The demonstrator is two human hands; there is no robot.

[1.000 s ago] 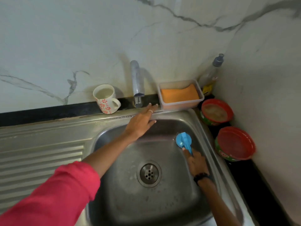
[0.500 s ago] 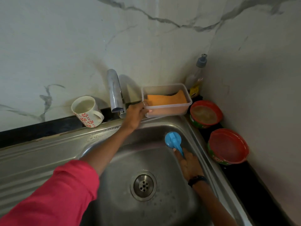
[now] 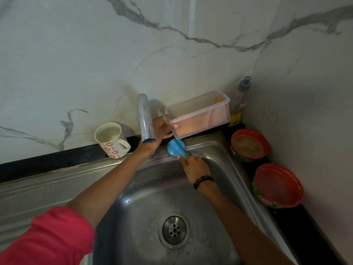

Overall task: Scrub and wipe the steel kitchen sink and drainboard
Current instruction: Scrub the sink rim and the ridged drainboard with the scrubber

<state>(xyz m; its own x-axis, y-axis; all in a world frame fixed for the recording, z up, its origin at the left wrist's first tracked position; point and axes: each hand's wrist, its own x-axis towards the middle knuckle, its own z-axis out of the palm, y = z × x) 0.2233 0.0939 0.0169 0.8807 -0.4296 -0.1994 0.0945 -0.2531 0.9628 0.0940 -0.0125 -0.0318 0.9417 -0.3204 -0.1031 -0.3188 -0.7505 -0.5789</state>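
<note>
Steel sink (image 3: 133, 217) sits in a marble corner; left hand (image 3: 162, 128) now grips and tilts the clear plastic tub (image 3: 198, 115), right hand (image 3: 193, 165) pinching the blue scrubber (image 3: 175, 147) up at the back rim.

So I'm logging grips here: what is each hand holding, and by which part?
Left hand grips the clear plastic container by its near-left corner, tilting it. Right hand holds the blue scrubber by its handle.
</note>
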